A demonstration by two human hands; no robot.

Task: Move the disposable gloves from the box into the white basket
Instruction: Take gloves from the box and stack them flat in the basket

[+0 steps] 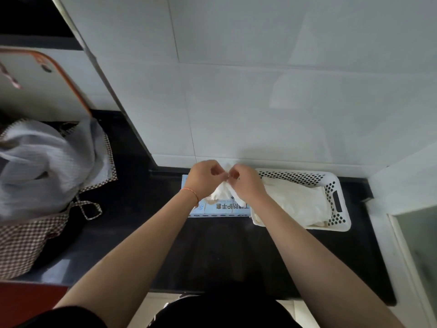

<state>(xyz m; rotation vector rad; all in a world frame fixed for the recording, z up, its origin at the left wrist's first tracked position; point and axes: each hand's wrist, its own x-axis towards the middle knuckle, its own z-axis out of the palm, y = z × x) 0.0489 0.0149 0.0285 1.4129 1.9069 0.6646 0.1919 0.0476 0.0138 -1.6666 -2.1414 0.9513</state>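
Note:
A light blue glove box (218, 208) lies on the black counter against the tiled wall. A bunch of white disposable gloves (221, 191) sticks up out of its opening. My left hand (204, 179) and my right hand (246, 183) are both above the box, fingers curled, pinching the top of that bunch together. Right beside the box stands the white perforated basket (335, 185), which holds a pile of white gloves (298, 204).
A checkered fabric bag (26, 242) with pale cloth and plastic in it stands on the counter at the left. An orange-rimmed board (71, 84) leans behind it. The black counter (212, 252) stretches toward me. A white ledge (411, 185) bounds the right side.

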